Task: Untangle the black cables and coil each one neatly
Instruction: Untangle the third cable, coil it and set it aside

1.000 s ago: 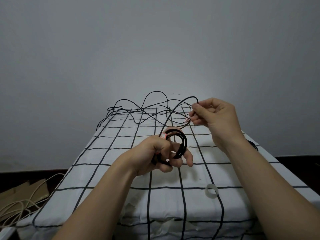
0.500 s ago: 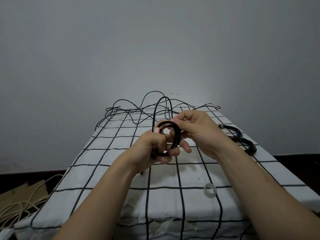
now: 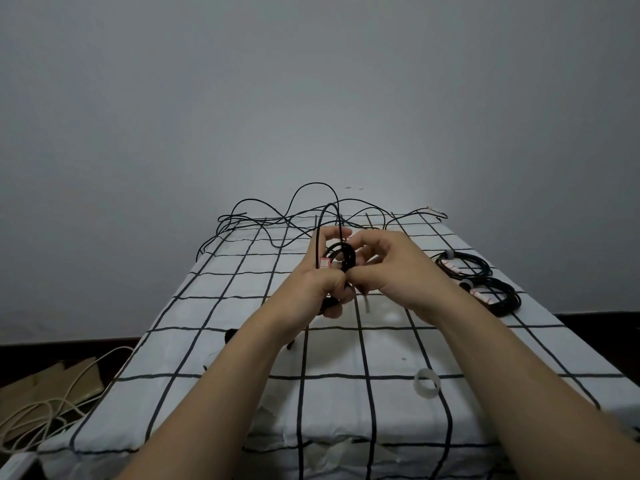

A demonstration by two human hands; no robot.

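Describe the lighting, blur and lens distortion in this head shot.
Head view: dim, flat light with a brighter patch on the wall behind the tangled cables; wide-angle bend splays the checked cloth and forearms outward; slight motion blur on the left hand and right hand at the coil; no glare; corners darken.

The surface under both grips is covered with a white cloth [image 3: 221,344], matt and wrinkled, with black grid lines. The black cables [image 3: 277,216] beyond the grips look smooth, slightly glossy plastic. A translucent ring of tape [image 3: 428,383] lies nearer than the grips.
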